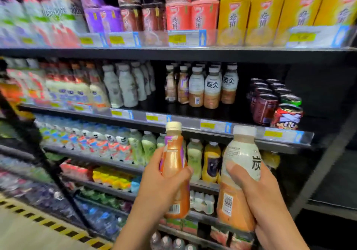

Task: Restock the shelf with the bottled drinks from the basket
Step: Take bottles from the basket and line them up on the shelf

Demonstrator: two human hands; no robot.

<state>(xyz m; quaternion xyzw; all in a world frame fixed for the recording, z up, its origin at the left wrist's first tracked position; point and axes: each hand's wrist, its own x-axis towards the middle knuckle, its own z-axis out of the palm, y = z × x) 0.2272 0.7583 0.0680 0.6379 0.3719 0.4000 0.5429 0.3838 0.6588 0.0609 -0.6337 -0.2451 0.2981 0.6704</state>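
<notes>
A smooth plastic bottle of orange drink (174,164), purple-labelled with a cream screw cap, stands upright in the left hand (160,184), whose fingers and thumb curl round its middle. The right hand (258,195) wraps a wider rounded bottle (239,172) with a cream label above, orange below and a barcode showing. Both are held just below and in front of the black shelf (241,112), their caps level with its price-tag rail (214,126). On that shelf stand matching bottles (212,89). Glossy cans (270,105) sit near its right end.
</notes>
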